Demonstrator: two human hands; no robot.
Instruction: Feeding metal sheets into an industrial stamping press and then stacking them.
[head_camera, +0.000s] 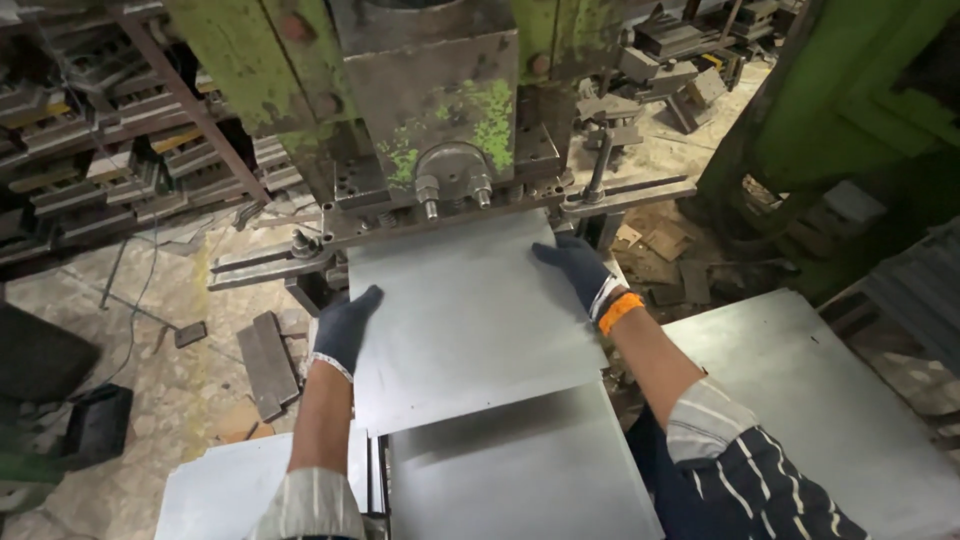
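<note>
A flat grey metal sheet is being held under the press ram, its far edge at the die. The left hand is being laid flat along the left edge; the right hand, fingers extended, is being pressed on the far right corner. Fingers are best kept outside the ram. The gloves are dark knit; the press is chipped green steel.
</note>
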